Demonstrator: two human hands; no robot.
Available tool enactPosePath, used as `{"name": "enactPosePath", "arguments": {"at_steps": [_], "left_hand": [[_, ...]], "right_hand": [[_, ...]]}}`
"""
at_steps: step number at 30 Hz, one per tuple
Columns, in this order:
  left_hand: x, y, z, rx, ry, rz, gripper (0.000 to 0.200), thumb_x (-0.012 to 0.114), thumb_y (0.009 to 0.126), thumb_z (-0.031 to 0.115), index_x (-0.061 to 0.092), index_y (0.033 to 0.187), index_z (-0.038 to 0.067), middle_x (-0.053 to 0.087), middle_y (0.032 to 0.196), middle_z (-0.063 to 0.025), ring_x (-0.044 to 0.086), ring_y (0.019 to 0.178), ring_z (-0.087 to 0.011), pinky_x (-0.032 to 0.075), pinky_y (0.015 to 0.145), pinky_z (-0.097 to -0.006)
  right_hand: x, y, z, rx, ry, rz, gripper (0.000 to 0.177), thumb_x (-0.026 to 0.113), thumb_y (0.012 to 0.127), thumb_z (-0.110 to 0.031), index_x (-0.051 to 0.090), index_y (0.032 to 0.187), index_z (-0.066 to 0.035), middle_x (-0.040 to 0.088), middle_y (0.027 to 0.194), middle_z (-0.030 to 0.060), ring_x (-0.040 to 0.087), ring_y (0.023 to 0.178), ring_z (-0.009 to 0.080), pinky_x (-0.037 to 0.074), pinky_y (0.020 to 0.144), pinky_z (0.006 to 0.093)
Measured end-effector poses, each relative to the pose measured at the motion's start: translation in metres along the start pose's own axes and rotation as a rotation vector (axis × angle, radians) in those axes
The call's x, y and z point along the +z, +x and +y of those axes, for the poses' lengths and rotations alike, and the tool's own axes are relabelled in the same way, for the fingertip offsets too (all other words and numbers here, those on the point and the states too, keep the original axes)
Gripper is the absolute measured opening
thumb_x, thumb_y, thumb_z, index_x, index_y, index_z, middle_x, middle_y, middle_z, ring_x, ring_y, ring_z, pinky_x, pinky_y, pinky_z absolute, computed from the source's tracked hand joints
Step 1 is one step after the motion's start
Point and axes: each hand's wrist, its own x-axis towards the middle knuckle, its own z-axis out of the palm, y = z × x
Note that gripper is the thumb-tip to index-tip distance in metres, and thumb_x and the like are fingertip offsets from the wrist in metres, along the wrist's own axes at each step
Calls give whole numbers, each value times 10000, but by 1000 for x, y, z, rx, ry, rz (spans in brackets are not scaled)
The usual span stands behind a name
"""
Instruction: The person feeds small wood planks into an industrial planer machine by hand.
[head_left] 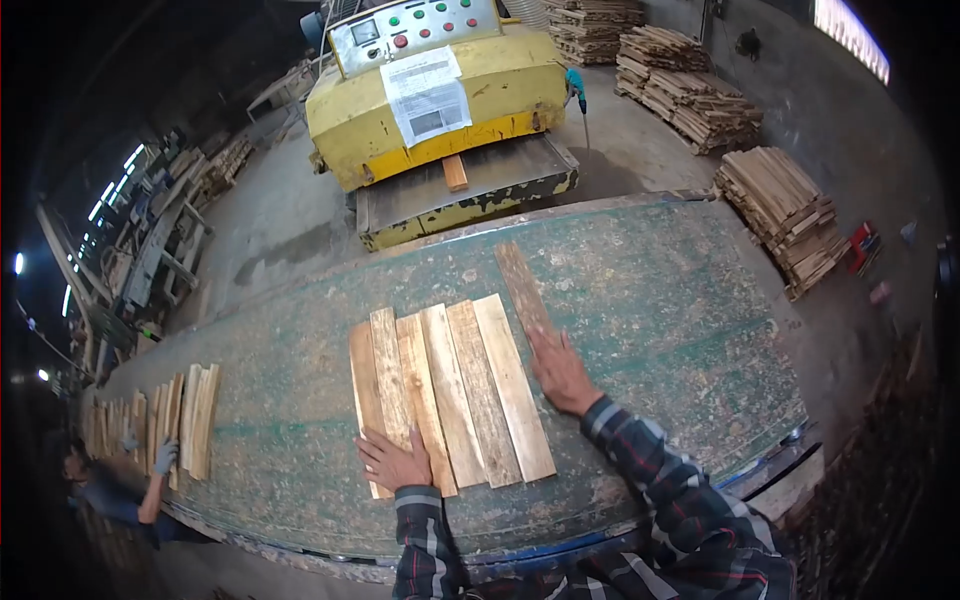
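Observation:
Several thin wooden slats [437, 385] lie side by side in a row on the worn green-grey table. My left hand [396, 460] rests on the near ends of the leftmost slats, fingers spread and thumb out. To the right of the row, a single darker wooden slat [520, 285] lies apart, slightly angled. My right hand [563, 372] is closed over its near part, hiding that end.
Across the table [660, 290] stands a yellow machine [440, 110] with a button panel [415, 35]; a short wood piece [455, 172] lies on its bed. A co-worker's gloved hand [166, 456] touches slats at left. Stacked wood [780, 205] stands at right.

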Motion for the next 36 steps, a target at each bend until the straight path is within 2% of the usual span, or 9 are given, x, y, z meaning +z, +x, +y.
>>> {"name": "enactPosePath", "arguments": {"at_steps": [4,11,18,22,27,30,31,34,36], "left_hand": [[0,0,2,-20,32,-13,980,491,945,698,266,1599,5,277,1631,-285,304,1483,-445,265,1138,-647],[-12,0,11,-56,49,-79,1020,456,943,743,218,1621,19,258,1642,-277,292,1478,-461,213,1160,-645],[-4,1,6,-56,58,-48,1049,516,904,740,224,1624,35,287,1628,-270,322,1450,-465,236,1136,-636],[4,1,0,-8,72,16,1027,509,917,720,224,1624,32,305,1614,-285,338,1445,-461,252,1127,-643],[-2,-2,1,-6,-3,0,979,461,947,725,239,1624,53,285,1632,-280,312,1467,-468,225,1139,-655],[10,1,-3,-11,12,12,975,455,937,745,280,1611,62,319,1615,-280,322,1462,-461,234,1132,-650],[4,0,-4,-7,10,-3,976,458,938,739,277,1612,55,321,1611,-287,321,1464,-461,234,1133,-655],[-6,-2,1,3,-13,-25,978,463,939,730,278,1609,42,323,1604,-302,317,1467,-458,231,1135,-665],[-5,1,1,5,-19,-20,976,461,936,737,297,1602,42,320,1606,-300,315,1467,-457,227,1134,-668]], "right_hand": [[8,102,42,46,60,27,528,499,1005,-171,443,1517,-55,494,1507,245,465,1412,366,293,1213,544],[49,254,100,53,75,84,526,496,976,-137,469,1496,-66,520,1497,204,484,1393,358,339,1201,484],[56,295,112,11,65,127,533,502,936,-164,504,1450,-22,570,1439,221,522,1346,387,403,1153,456],[12,230,79,148,160,-8,564,548,913,-130,493,1470,-60,549,1459,236,517,1350,396,384,1152,470],[-20,64,48,41,33,79,653,699,819,-64,534,1451,-74,531,1493,215,507,1386,382,421,1129,465],[-50,-20,32,209,314,170,760,728,764,18,487,1482,-49,471,1557,197,471,1437,330,431,1136,440],[-60,-41,23,285,502,223,837,691,759,89,397,1534,-28,429,1589,186,461,1443,281,415,1162,425],[-79,-104,-4,577,1246,409,750,626,864,61,358,1560,-23,371,1622,157,452,1434,265,419,1162,366],[-77,-141,2,573,1033,375,720,568,892,49,336,1569,-24,385,1610,166,447,1438,300,357,1204,434]]}}
